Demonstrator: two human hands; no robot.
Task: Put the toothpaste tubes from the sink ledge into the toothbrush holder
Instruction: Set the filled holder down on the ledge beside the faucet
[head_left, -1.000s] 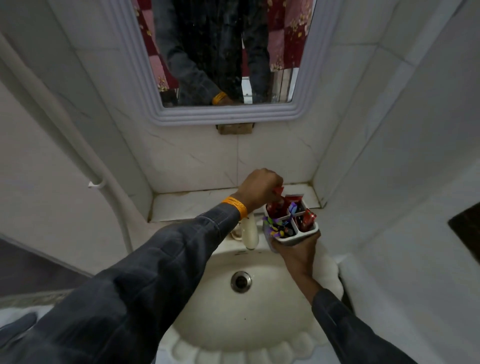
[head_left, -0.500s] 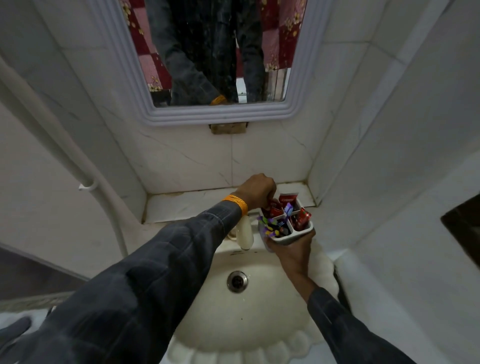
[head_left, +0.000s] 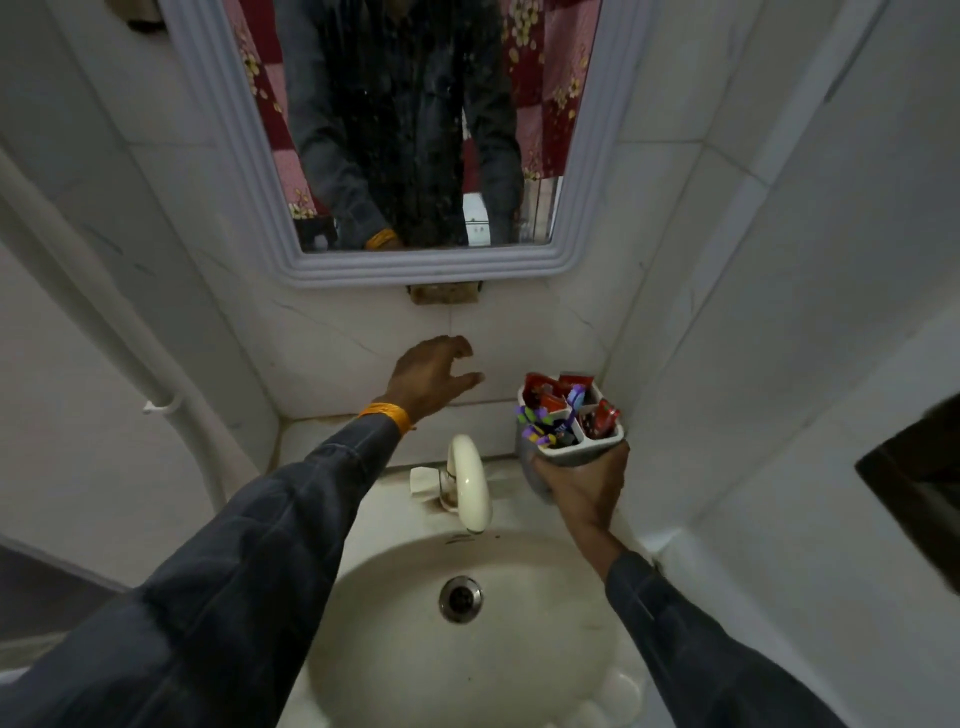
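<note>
My right hand (head_left: 582, 488) grips a white toothbrush holder (head_left: 571, 449) from below, holding it above the sink's right side. Red toothpaste tubes (head_left: 545, 395) stick out of its back and right compartments, and purple toothbrushes (head_left: 540, 428) fill the front left one. My left hand (head_left: 431, 376) hovers over the sink ledge (head_left: 322, 431) to the left of the holder, fingers spread and holding nothing. No tube shows on the visible part of the ledge.
A cream tap (head_left: 470, 480) stands at the back of the white sink (head_left: 467, 649), with the drain (head_left: 460, 598) below it. A framed mirror (head_left: 415, 135) hangs above. Tiled walls close in on both sides; a white pipe (head_left: 104, 332) runs down the left.
My left hand has let go of a tube in the holder and drawn back to the left, now open. The holder has shifted to the right in my right hand.
</note>
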